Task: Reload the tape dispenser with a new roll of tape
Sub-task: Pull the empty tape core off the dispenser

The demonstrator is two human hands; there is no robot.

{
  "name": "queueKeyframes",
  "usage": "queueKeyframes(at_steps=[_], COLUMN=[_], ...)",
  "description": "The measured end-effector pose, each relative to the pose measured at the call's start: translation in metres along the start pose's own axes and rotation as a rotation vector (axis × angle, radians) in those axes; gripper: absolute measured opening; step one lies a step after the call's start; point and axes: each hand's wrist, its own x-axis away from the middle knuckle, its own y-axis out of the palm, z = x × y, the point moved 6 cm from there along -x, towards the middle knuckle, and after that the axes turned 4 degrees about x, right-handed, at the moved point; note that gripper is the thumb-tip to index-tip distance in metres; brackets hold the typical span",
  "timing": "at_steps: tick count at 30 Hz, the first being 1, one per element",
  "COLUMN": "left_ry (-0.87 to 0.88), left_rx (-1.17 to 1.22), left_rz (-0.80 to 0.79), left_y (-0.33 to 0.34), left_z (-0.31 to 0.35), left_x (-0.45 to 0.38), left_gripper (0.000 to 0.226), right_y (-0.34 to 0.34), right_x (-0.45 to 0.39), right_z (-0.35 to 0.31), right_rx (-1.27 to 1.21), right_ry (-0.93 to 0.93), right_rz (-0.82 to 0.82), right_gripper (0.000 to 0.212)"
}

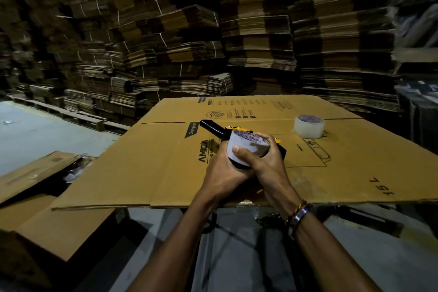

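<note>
Both hands, left (219,168) & right (263,161), fingers clamped round roll (246,147) on dispenser (213,129); I reckon crooked seating = jam.

Dim storeroom. Tall stacks of flattened cardboard (258,31), bundled with string, fill the far wall. A pale concrete floor (35,135) shows at left. A large flattened carton (166,173) serves as tabletop; further cartons (47,220) lie lower left.

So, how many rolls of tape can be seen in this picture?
2. One tape roll is gripped by both hands at the tape dispenser. The second roll stands alone on the flattened cardboard box, farther right. Others may be hidden.
</note>
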Motion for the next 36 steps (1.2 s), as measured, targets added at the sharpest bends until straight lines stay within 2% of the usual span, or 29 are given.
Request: queueKeyframes(at_steps=[5,8,10,13,15,19,24,27,32,36], left_ry=[-0.04,-0.061,-0.073,-0.067,-0.05,-0.037,-0.012,0.006,-0.002,0.042], left_rx=[0.025,0.033,0.022,-0.006,-0.047,-0.035,-0.044,-0.056,-0.081,-0.097], left_rz=[0.062,0.072,0.059,0.039,0.033,0.045,0.056,0.067,0.024,0.017], left_y=[-0.004,-0.007,-0.007,-0.007,-0.007,-0.006,-0.005,-0.006,-0.004,-0.003], left_z=[-0.002,-0.002,-0.001,0.002,0.005,0.008,0.012,0.014,0.01,0.014], left_x=[0.002,0.004,0.006,0.007,0.007,0.011,0.012,0.013,0.01,0.009], left_gripper=[0.063,0.064,0.066,0.07,0.07,0.07,0.068,0.067,0.081,0.074], right_y=[0.007,0.01,0.006,-0.001,0.0,0.001,-0.003,-0.003,-0.003,-0.003], right_x=[0.002,0.002,0.001,-0.005,-0.01,-0.008,-0.003,-0.004,-0.006,-0.01], right_z=[0.0,-0.004,-0.014,-0.035,-0.042,-0.04,-0.031,-0.032,-0.048,-0.053], right_rx=[-0.042,0.052,0.23,0.629,0.781,0.727,0.566,0.57,0.753,0.781], right_ry=[0.002,0.023,0.028,0.019,0.039,-0.013,-0.014,-0.026,-0.043,-0.043], right_rz=[0.045,0.003,-0.033,-0.114,-0.172,-0.099,-0.031,-0.06,-0.188,-0.256], right_gripper=[0.073,0.083,0.093,0.112,0.114,0.096,0.097,0.096,0.088,0.093])
